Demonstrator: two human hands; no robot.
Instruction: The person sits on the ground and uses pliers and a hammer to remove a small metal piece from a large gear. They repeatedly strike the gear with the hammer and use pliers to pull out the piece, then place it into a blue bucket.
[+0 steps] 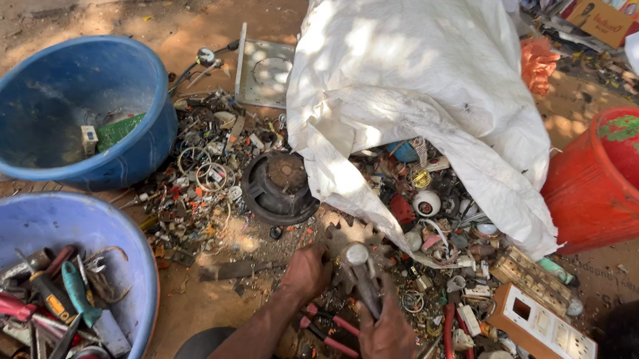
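While I look down over the scrap heap, the far left shows me a blue tub (pixel 132 262) holding screwdrivers and pliers with red and teal handles (pixel 49 296). Above it stands a second blue basin (pixel 138 72) with a green circuit board (pixel 117 130) lying inside. Between the basins and the middle, a spread of small metal rings, wires and loose parts (pixel 202 177) covers the dirt, and a black speaker cone (pixel 279 187) lies face down just beside it.

In the middle, my left hand (pixel 305 274) is closed down on small scrap on the ground; what it grasps I cannot tell. My right hand (pixel 387 344) is wrapped around the handle of a hammer (pixel 363 274), whose grey head points up and away, just beside the left hand. Red-handled pliers (pixel 329 331) lie between my forearms.

Behind the hands a big white sack (pixel 414 69) spills parts onto the ground. Right of the hammer sits a white switch plate (pixel 549 329), and beyond it a red bucket (pixel 618 192) with green patches.
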